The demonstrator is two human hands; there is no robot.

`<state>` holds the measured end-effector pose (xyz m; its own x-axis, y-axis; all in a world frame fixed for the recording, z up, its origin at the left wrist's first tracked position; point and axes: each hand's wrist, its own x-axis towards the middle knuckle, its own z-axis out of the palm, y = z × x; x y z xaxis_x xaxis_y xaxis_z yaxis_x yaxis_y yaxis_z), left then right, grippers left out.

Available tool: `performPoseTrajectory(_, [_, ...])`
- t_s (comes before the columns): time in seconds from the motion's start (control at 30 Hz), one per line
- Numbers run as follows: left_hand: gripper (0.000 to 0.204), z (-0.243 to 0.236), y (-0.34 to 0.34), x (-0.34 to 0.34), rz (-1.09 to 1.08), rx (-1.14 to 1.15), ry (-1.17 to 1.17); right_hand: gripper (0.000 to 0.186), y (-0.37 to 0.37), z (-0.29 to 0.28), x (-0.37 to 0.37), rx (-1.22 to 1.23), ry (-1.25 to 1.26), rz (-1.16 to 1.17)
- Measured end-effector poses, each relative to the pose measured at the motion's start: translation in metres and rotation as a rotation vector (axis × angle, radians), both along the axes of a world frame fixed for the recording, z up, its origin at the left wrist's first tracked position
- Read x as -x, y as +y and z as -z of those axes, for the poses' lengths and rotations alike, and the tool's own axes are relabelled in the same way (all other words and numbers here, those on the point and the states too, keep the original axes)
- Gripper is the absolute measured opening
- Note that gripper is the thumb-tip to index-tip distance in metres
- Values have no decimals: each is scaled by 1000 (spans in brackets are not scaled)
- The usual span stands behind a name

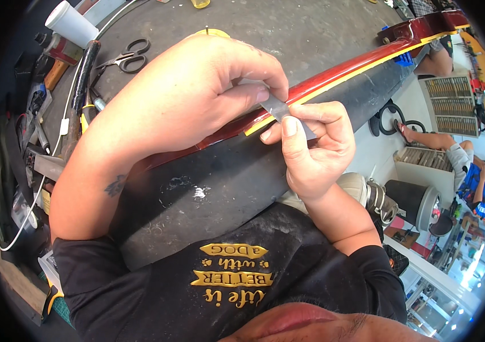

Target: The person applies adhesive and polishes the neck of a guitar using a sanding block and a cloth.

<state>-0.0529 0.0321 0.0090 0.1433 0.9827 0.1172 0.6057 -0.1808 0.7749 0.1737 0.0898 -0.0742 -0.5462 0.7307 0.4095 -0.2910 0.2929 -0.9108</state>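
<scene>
A glossy dark red guitar neck (345, 67) with a yellow edge strip (259, 125) lies slantwise across the bench, its wider end toward the upper right. Against that edge, a thin grey metal blade (277, 107) is pinched between both my hands. My left hand (214, 85) reaches over the neck, its thumb and fingers closed on the blade's far end. From the near side, my right hand (318, 145) grips the other end with thumb and fingers. Part of the neck is hidden behind my left hand and forearm.
Black-handled scissors (131, 57) lie on the dark bench (305, 34) at the far left. Beyond them stands a white cup (72, 24). Tools and a white cable (40, 191) crowd the left edge. At right are a seated person (471, 176) and a black bin (411, 199).
</scene>
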Motion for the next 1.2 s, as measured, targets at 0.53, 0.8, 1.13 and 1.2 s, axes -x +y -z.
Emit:
performPoseTrajectory(0.53, [15,-1,-2,2,21,-54,23,23,2,8,0,-88,57,-47])
performPoseTrajectory(0.8, [15,3,-2,1,11,-111,19,22,2,8,0,-71,39,-55])
performPoseTrajectory(1.13, [17,3,-1,0,4,-125,39,23,1,7,1,-31,61,-24])
performPoseTrajectory(1.2, [18,1,-2,0,2,-111,47,22,2,8,1,-79,57,-37])
